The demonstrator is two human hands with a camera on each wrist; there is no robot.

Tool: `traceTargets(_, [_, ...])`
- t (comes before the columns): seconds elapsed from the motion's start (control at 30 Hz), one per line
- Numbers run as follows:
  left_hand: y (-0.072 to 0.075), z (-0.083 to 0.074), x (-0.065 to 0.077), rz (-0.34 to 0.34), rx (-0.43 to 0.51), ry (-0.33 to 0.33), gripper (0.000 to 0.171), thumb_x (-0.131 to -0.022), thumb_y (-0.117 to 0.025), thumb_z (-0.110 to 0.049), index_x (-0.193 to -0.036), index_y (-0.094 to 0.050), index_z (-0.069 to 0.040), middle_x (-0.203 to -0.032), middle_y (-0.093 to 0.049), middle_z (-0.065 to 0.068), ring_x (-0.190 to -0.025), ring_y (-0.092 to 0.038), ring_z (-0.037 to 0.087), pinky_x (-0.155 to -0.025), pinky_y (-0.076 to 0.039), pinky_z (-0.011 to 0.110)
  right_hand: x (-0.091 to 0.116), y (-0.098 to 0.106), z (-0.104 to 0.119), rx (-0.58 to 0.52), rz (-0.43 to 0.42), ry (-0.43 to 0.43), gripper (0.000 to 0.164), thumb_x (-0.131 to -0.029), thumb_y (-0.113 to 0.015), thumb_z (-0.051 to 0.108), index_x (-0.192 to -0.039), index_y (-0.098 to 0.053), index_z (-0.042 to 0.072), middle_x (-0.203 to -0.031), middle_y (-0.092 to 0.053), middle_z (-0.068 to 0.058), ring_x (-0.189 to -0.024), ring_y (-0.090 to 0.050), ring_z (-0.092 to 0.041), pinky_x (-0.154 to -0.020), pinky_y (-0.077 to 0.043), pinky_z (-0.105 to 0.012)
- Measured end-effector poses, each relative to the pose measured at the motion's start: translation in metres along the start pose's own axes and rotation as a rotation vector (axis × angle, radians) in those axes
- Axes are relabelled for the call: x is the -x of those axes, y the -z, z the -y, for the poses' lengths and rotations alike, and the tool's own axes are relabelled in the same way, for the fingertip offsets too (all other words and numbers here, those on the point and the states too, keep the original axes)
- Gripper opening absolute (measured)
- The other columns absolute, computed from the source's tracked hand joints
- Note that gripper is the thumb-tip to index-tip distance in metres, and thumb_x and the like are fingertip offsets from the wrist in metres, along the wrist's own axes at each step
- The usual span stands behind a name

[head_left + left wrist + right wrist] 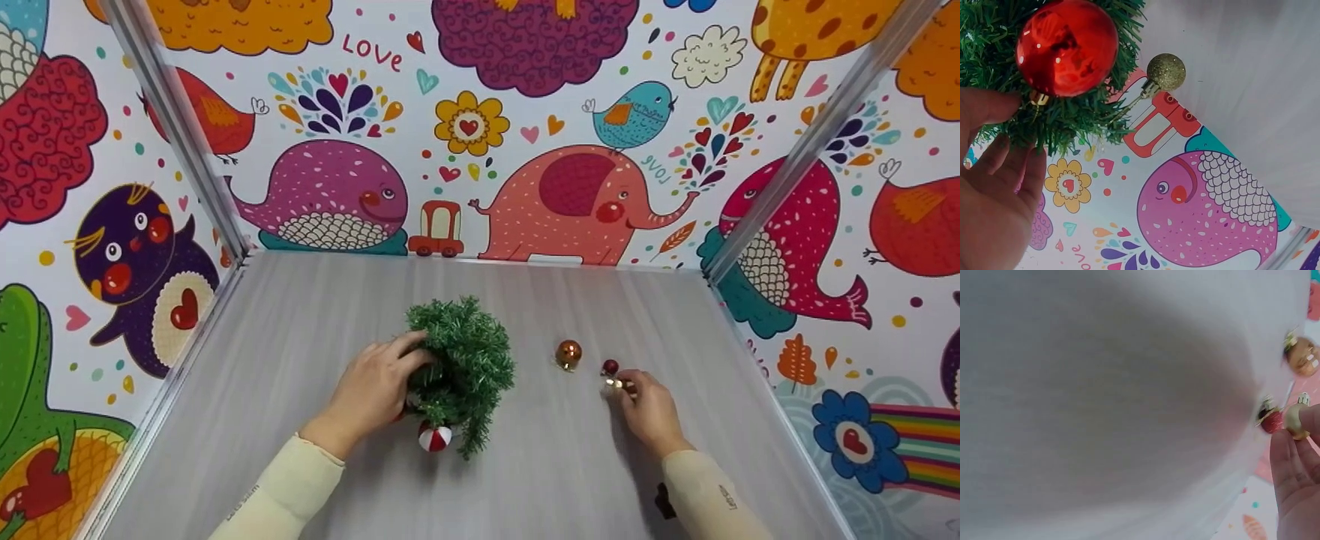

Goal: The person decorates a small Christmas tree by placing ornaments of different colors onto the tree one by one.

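A small green artificial Christmas tree (487, 360) leans over on the table, its branches gripped by my left hand (375, 386). A red-and-white striped ball (435, 436) hangs at its near side. The left wrist view shows a shiny red ball (1067, 48) close to my thumb and a gold glitter ball (1166, 72) at a branch end. Right of the tree, my right hand (651, 412) pinches a small gold ball ornament (1296, 421) between thumb and fingers. Just beside it is a small dark red ornament (1271, 421).
A copper-coloured ball ornament (568, 354) lies on the grey table (315, 315) between the tree and my right hand. Beside the right sleeve is a small dark object (664, 501), partly hidden. Printed cartoon panels with metal corner posts (184, 135) enclose the back and sides.
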State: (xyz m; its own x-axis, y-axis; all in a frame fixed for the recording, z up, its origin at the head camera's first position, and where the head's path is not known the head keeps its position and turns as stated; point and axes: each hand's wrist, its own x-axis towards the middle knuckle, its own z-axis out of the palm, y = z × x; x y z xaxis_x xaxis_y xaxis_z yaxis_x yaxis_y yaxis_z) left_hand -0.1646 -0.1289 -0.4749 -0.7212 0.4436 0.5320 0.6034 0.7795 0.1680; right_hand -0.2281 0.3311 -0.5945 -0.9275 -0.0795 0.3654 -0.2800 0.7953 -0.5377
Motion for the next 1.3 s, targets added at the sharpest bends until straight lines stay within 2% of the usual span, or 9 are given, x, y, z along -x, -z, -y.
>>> traceTargets(0.3, [0.000,-0.001,-0.001,-0.001,0.002,0.006,0.043,-0.080,-0.056,0.014,-0.109,-0.071,-0.014,-0.135,-0.059,0.013,-0.115,-0.062,0.031,-0.081,-0.053,0.046,0.003,0.006,0.038,-0.070,0.053,0.045,0.024,-0.086,-0.075,-0.002,-0.108,-0.069,0.006,-0.102,-0.067,-0.006,-0.088,-0.068,-0.019,-0.075,-0.058,-0.037])
traceTargets(0.57, [-0.001,0.000,-0.001,0.000,0.005,0.007,0.042,-0.081,-0.056,0.014,-0.109,-0.071,-0.015,-0.135,-0.059,0.013,-0.113,-0.063,0.031,-0.080,-0.053,0.045,0.005,0.012,0.072,-0.142,0.042,0.219,0.029,-0.083,-0.075,-0.006,-0.109,-0.068,0.007,-0.101,-0.067,-0.003,-0.086,-0.068,-0.015,-0.071,-0.058,-0.030])
traceTargets(0.8, [0.000,-0.001,-0.001,-0.011,-0.009,-0.009,0.040,-0.084,-0.055,0.013,-0.108,-0.071,-0.015,-0.133,-0.060,0.013,-0.104,-0.066,0.029,-0.069,-0.050,0.041,0.007,0.017,0.101,-0.190,0.046,0.333,0.032,-0.082,-0.076,-0.007,-0.110,-0.068,0.007,-0.104,-0.067,-0.004,-0.088,-0.068,-0.013,-0.070,-0.058,-0.027])
traceTargets(1.0, [0.000,-0.001,-0.002,-0.018,-0.010,-0.015,0.040,-0.083,-0.055,0.013,-0.107,-0.071,-0.014,-0.133,-0.060,0.013,-0.105,-0.066,0.030,-0.072,-0.051,0.043,0.008,0.020,0.122,-0.232,0.040,0.460,0.036,-0.082,-0.075,-0.008,-0.113,-0.066,0.007,-0.105,-0.066,-0.001,-0.089,-0.068,-0.012,-0.071,-0.057,-0.025])
traceTargets(1.17, [-0.001,-0.001,-0.001,-0.024,-0.011,-0.016,0.040,-0.082,-0.055,0.013,-0.106,-0.071,-0.014,-0.132,-0.060,0.013,-0.109,-0.065,0.030,-0.078,-0.053,0.045,0.009,0.022,0.141,-0.263,0.046,0.533,0.035,-0.085,-0.074,-0.005,-0.116,-0.065,0.008,-0.109,-0.065,-0.001,-0.090,-0.068,-0.014,-0.072,-0.056,-0.023])
traceTargets(1.3, [-0.001,-0.001,-0.001,-0.023,-0.014,-0.016,0.039,-0.082,-0.056,0.013,-0.106,-0.071,-0.014,-0.132,-0.060,0.013,-0.110,-0.064,0.030,-0.079,-0.053,0.046,0.009,0.021,0.152,-0.284,0.030,0.582,0.037,-0.083,-0.075,-0.006,-0.116,-0.065,0.008,-0.110,-0.064,0.000,-0.089,-0.068,-0.013,-0.073,-0.055,-0.020])
